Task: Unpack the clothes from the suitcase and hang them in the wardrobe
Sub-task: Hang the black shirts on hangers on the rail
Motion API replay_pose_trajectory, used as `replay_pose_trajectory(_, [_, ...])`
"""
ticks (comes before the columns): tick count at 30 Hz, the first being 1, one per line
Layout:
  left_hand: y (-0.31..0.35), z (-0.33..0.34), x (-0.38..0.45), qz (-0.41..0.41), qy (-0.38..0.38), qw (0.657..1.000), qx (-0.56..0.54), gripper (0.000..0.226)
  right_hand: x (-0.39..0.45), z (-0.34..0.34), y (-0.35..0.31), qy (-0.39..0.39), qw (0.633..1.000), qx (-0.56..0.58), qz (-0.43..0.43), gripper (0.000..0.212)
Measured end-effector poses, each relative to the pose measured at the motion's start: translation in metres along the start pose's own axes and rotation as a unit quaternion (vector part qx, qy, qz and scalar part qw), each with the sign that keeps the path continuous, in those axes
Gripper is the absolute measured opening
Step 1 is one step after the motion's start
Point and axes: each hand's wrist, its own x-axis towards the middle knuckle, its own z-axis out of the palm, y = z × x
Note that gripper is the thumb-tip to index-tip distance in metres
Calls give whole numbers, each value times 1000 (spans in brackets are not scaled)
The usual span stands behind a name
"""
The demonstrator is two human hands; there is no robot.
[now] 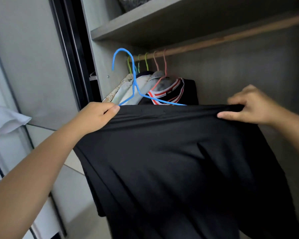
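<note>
Black garment (171, 161) stretched wide in front of the open wardrobe (100, 54), top edge pulled taut between both hands. Left hand (98, 112) with fingers clamped on the garment's left top corner together with the low end of a blue hanger (133, 78); hook raised above the cloth, lower arm slanting down behind the taut edge. Right hand (245, 106) with fingers pinched together on the right top corner, slightly blurred. Held spread like this probably to open the top so the hanger can be seated inside before going up to the rail (214, 40); garment judged not yet properly on the hanger.

Inside the wardrobe: several clothes (145, 87) already hung at the left end of the rail on green and pink hangers, among them a dark top with a red-and-white striped collar; right part of the rail free. Shelf (145, 19) above the rail with something dark on it, too cropped to name. Suitcase not in view.
</note>
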Motion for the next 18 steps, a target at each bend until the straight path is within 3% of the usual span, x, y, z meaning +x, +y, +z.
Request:
replay_pose_trajectory(3, [0,-5,2,-16,-16,998,-53,54,-8,9,11,-54,998,-3,-41,58])
replay_pose_trajectory(5, [3,-2,2,-11,-45,998,-48,49,-8,16,10,-59,997,41,-35,32])
replay_pose_trajectory(7, [11,1,5,-1,-86,996,-28,51,-4,19,6,-112,980,165,10,11])
replay_pose_trajectory(11, [20,-5,10,12,-161,986,29,55,7,9,1,-154,947,275,56,12])
replay_pose_trajectory(13, [24,-7,8,27,-196,979,52,62,9,8,4,-157,958,232,59,19])
replay_pose_trajectory(16, [34,-7,5,40,-209,976,40,60,15,21,9,-165,980,113,-11,12])
replay_pose_trajectory(18, [38,-10,7,41,-196,980,8,59,21,31,10,-146,984,86,-53,25])
